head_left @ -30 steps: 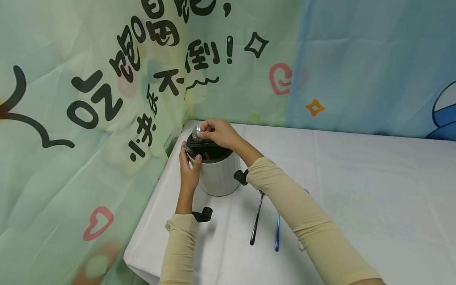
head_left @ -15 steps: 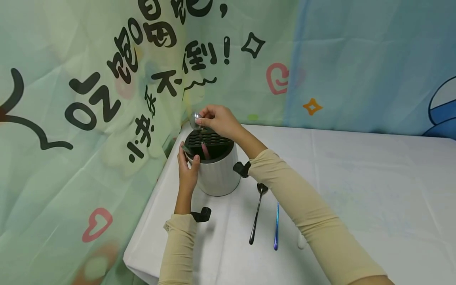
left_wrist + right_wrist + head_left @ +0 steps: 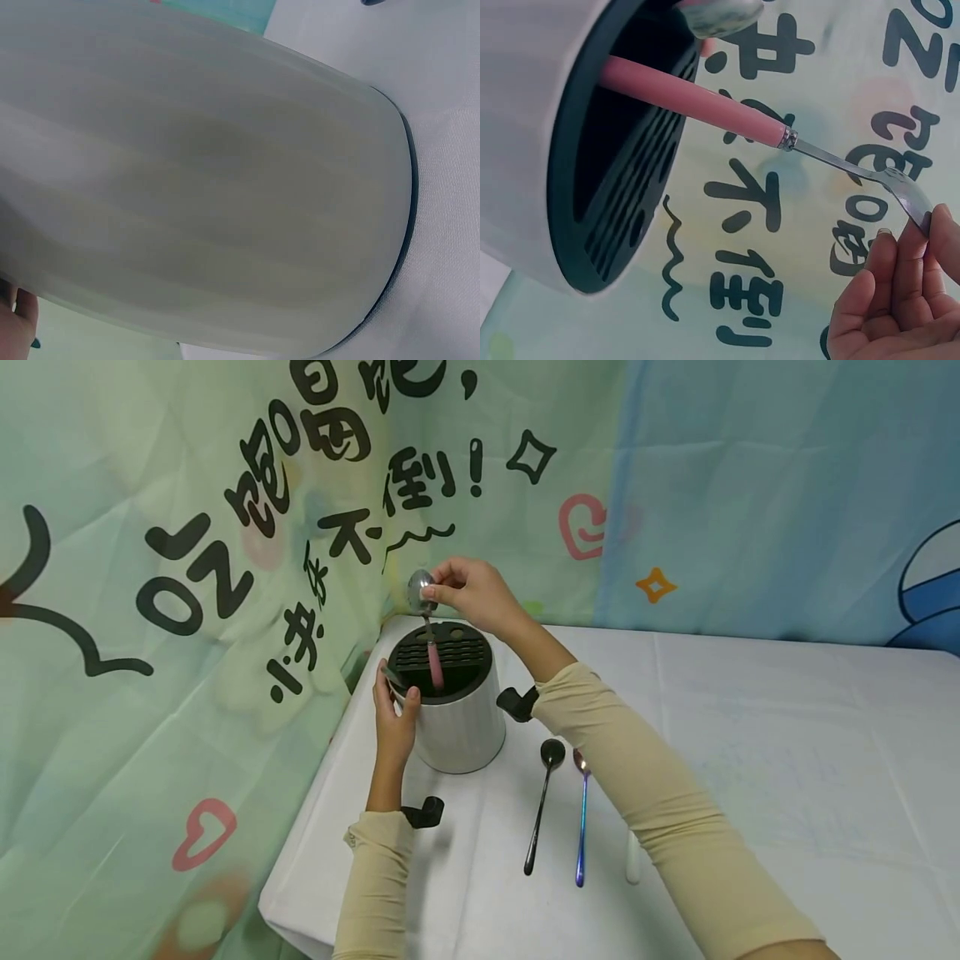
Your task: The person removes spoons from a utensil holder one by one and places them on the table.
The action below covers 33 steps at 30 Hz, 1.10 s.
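In the head view, a white utensil holder (image 3: 461, 735) with a black slotted top stands at the table's far left corner. My left hand (image 3: 393, 718) grips its left side, thumb at the front near the rim. The holder's wall (image 3: 225, 187) fills most of the left wrist view. My right hand (image 3: 474, 597) pinches the bowl of a spoon (image 3: 436, 664) above the holder. The spoon's pink handle (image 3: 697, 105) points down into the large opening, its lower end hidden inside. Another metal spoon's bowl (image 3: 724, 15) sticks out at the rim near the left fingers.
On the white table (image 3: 787, 760) lie a black spoon (image 3: 540, 810), a blue-purple spoon (image 3: 582, 827) and a white-handled utensil (image 3: 633, 860), partly hidden by the right sleeve. A printed cloth backdrop (image 3: 487, 577) borders the table at the left and back.
My right hand has risen, drawing the pink-handled spoon upward so that more of its handle shows above the holder. The left hand stays at the holder's side.
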Tool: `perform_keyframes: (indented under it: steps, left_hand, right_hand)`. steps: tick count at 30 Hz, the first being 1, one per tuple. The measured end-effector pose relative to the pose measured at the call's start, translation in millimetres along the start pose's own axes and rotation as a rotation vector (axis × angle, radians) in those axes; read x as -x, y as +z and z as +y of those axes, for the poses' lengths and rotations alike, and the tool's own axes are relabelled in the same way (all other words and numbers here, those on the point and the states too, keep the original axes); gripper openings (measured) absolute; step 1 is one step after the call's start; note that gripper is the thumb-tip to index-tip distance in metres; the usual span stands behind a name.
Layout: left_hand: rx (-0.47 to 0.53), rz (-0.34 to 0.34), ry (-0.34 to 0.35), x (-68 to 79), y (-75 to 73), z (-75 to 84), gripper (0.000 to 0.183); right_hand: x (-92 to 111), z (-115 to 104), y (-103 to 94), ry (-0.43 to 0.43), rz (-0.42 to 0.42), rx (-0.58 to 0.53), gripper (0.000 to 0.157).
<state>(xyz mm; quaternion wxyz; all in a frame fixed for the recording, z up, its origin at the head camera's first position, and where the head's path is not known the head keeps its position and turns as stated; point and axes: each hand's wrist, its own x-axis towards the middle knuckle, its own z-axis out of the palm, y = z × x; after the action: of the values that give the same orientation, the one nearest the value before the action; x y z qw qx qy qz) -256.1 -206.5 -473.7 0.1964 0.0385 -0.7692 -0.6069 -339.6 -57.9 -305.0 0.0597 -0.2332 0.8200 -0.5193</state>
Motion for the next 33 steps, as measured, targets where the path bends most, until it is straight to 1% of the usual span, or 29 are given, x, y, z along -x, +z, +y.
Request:
perform_keyframes:
  steps: [6,17,27,33]
  left_hand:
    - [-0.002,0.0,-0.001,0.7,0.4,0.8,0.107]
    - [0.005,0.003,0.007,1.8,0.2,0.7,0.107]
    - [0.02,0.002,0.014,3.0,0.1,1.4,0.103]
    - [0.028,-0.01,0.005,3.7,-0.9,2.2,0.102]
  right_hand:
    - [2.3,-1.9,-10.2,-0.002,0.021,-0.046,0.018]
    - [5.0,-0.3,-35.4,-0.006,0.079,-0.18,0.016]
    - [8.4,7.2,-59.7,0.012,0.149,-0.239,0.014]
    - [15.6,14.3,-72.8,0.022,0.183,-0.252,0.01]
